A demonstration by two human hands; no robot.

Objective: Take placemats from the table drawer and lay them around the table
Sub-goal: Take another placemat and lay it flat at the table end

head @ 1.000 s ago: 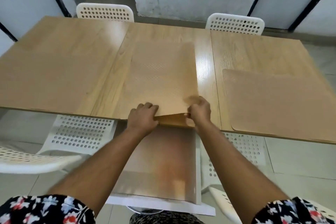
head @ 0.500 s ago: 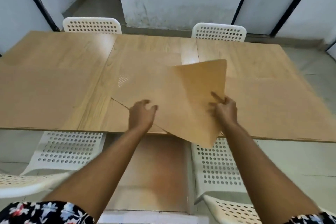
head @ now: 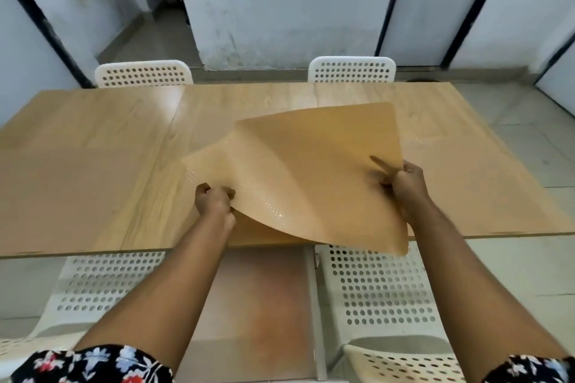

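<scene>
While the big wooden table (head: 93, 149) sits flat, your drawer (head: 261, 305) hangs open under its near edge. You hold a tan placemat (head: 311, 171) up over the table, bent like a wave. Your right hand (head: 407, 183) pinches its right edge, fingers on top. Your left hand (head: 214, 200) is curled tight on its left edge.

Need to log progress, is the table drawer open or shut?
Open: the drawer sticks out below the table edge, between the arms.
</scene>
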